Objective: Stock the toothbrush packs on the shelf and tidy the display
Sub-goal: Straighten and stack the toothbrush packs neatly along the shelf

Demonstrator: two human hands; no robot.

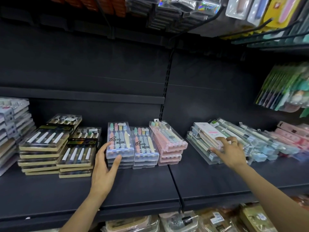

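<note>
Hands reached in over the front lip of the dark metal shelf, both working at tidying rather than adding stock. The left hand was spread, thumb and fingers apart, touching the near-left corner of the stack of clear plastic packs of pastel toothbrushes, apparently squaring it against its twin stack just beside. The right hand, a ring on one finger, lay with fingers loosely extended on the white-labelled clear pack topping a skewed pile; whether it pinched that pack I could not tell through the blur. Between them sat the tilted pile of pink-trayed toothbrush packs. Further left stood black-and-tan boxed sets, and at far right pale blue packs lay jumbled. The next move likely called for nudging the slanted right-hand pile straight, parallel with the shelf edge.
</note>
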